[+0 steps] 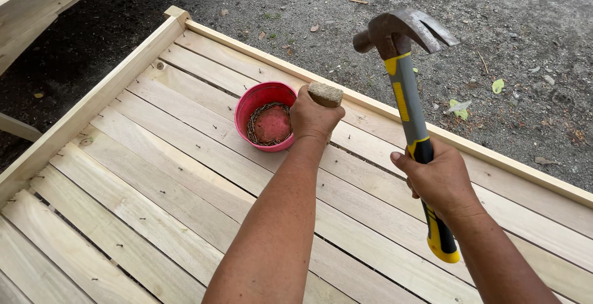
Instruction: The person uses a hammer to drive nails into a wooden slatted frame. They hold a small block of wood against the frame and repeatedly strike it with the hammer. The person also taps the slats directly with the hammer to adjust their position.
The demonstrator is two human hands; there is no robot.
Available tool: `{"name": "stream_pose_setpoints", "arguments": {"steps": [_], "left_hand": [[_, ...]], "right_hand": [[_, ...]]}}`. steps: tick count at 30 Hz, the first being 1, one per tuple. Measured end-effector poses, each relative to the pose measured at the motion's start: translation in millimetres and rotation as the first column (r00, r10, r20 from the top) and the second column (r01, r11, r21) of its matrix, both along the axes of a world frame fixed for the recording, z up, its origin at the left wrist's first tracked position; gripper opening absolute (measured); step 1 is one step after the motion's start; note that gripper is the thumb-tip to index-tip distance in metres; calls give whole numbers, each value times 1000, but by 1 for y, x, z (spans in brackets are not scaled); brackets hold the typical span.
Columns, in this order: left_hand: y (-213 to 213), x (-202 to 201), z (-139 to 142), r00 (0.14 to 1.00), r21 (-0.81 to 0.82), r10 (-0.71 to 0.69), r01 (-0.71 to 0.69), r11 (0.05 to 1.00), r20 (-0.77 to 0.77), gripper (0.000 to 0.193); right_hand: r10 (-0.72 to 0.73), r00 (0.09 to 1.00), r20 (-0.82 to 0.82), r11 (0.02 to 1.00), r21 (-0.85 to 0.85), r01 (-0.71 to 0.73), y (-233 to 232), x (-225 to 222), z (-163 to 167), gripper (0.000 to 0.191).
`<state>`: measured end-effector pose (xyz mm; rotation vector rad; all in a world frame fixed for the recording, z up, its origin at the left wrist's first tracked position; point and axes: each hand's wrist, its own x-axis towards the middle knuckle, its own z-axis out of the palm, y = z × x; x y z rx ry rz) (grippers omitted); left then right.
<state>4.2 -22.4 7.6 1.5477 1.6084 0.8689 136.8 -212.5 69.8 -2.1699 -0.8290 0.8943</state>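
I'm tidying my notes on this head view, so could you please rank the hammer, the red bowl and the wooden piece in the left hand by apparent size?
1. hammer, though it is raised nearer the camera
2. red bowl
3. wooden piece, partly hidden in the left hand

Open planks [185, 174] all around; only the red bowl [267, 116] blocks the left.

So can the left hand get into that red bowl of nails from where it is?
Probably yes. The left hand sits right beside the red bowl, whose open top is uncovered, but it is gripping a short wooden piece, so its fingers aren't free.
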Motion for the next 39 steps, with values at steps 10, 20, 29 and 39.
{"name": "stream_pose_setpoints", "arguments": {"steps": [10, 20, 29, 39], "left_hand": [[-3, 1, 6, 1000, -14, -26, 26, 1000, -4, 73], [2, 4, 0, 999, -19, -29, 29, 999, -20, 74], [0, 4, -5, 999, 19, -15, 16, 1000, -32, 72], [0, 4, 0, 997, -68, -59, 56, 996, -47, 78]], "right_hand": [[160, 985, 61, 857, -504, -108, -12, 1, -96, 26], [-73, 997, 3, 996, 55, 73, 31, 15, -74, 30], [45, 998, 52, 900, -435, -18, -20, 15, -122, 34], [-103, 984, 146, 947, 316, 52, 26, 11, -86, 34]]}}
